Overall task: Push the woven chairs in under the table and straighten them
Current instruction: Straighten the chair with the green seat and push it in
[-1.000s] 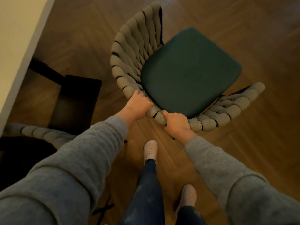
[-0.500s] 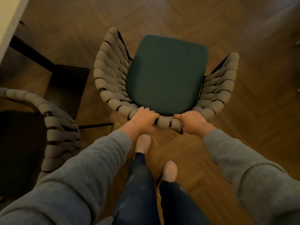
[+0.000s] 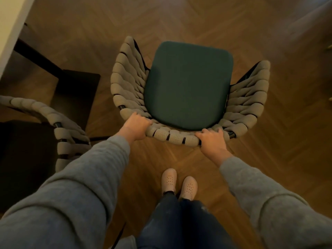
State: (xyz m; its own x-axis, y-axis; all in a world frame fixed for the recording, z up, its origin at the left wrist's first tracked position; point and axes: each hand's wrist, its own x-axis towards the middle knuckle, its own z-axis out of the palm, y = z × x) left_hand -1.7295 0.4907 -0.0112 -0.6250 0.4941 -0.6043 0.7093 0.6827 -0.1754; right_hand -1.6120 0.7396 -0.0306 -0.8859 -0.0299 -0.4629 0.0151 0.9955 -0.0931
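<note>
Currently both hands are engaged on the woven chair (image 3: 188,87). Your left hand (image 3: 134,126) grips the left end of the back rail (image 3: 172,138), with the fingers curled over the weave. Your right hand (image 3: 212,139) grips the right end of the same rail in the same manner. Neither hand is released.

Location of the chair: it stands on the wood floor (image 3: 269,168) directly ahead of you, back toward you, seat front pointing away. It lies wholly beyond both hands, and the rail is its nearest part.

Governing relation: the worktop (image 3: 10,24) shows only as a pale edge at the upper left, well apart from the chair. The chair's front-to-back axis runs straight away from you, roughly alongside that edge and not toward it, so the seat front does not face the worktop. Your left hand is the nearer one to the worktop.

Judged requirement for the next move: swing the seat front leftward until it faces the edge, then push in.

Caution: the second woven chair (image 3: 70,137) stands just beside your left forearm, and the dark table leg (image 3: 36,54) lies left of the chair below the worktop edge; either may obstruct the swing
</note>
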